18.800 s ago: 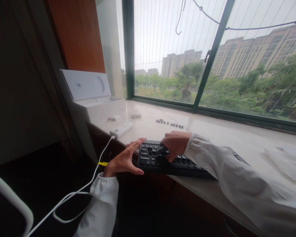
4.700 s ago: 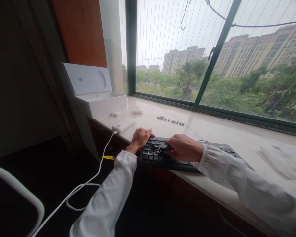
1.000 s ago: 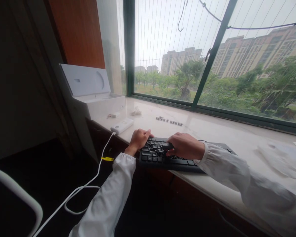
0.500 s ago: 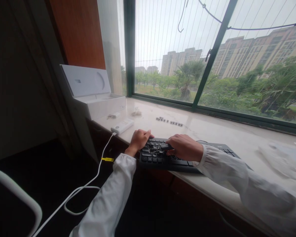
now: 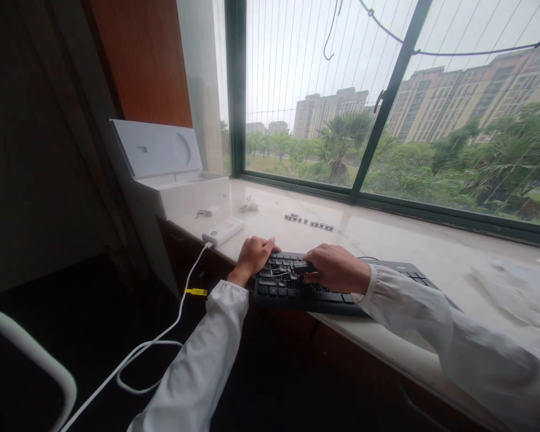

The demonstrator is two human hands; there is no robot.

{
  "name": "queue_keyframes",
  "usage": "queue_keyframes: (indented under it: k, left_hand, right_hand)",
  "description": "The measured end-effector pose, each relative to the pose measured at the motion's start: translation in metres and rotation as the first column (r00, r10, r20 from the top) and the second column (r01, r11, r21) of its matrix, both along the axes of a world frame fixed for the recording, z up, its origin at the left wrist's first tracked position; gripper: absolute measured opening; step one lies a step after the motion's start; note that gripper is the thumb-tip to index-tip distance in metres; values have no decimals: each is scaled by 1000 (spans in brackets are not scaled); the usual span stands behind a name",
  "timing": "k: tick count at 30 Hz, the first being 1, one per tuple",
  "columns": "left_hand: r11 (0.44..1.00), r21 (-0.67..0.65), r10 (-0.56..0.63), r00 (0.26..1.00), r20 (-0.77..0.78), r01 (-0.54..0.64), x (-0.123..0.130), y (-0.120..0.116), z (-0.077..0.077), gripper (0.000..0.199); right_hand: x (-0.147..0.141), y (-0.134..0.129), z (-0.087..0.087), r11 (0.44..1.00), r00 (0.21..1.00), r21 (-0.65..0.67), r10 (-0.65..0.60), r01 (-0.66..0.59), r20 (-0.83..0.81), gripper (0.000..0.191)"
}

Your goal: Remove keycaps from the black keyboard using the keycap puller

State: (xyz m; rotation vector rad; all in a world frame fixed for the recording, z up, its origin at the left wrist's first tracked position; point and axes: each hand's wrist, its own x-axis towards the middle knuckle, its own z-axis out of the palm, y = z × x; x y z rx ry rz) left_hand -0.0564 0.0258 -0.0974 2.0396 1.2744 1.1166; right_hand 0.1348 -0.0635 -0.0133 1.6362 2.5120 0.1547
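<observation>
Holding the black-handled wire tool (image 5: 302,267), my right grip (image 5: 339,268) works over the keyboard (image 5: 315,305) at the bench (image 5: 369,234) edge. Left grip (image 5: 252,257) at its side: closure unclear. Advised: firm bracing, wires level.

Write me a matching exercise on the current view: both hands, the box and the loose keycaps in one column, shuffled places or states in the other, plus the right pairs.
Things
1. Left hand
2. Right hand
3. White box
4. Loose keycaps

Places or states
A. Lined up between the black keyboard and the window
B. Fingers closed on the black handle of a wire tool
C. At the left end of the black keyboard
D. Open, with its lid raised

Right pairs: 1-C, 2-B, 3-D, 4-A
</observation>
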Motion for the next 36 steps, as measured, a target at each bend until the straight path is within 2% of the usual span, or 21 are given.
queue_keyframes:
  k: [9,16,19,29,36]
  left_hand:
    - [1000,7,-3,1000,-6,3,0,0,0,42]
    - [1000,2,-1,1000,-4,1,0,1,-2,43]
    - [1000,-1,1,1000,-7,-1,0,1,-1,43]
    - [1000,-2,-4,1000,-28,4,0,-1,1,44]
    - [999,3,-34,994,-105,34,-1,-2,6,46]
  right_hand:
    - [1,2,-4,999,998,5,51,-51,38,28]
    - [-2,-5,4,975,970,6,219,-221,111,21]
    - [2,0,6,961,957,-22,277,-276,90,27]
    - [8,8,0,981,980,-13,196,-195,43,42]
    - [10,14,-1,973,973,-29,228,-228,-18,28]
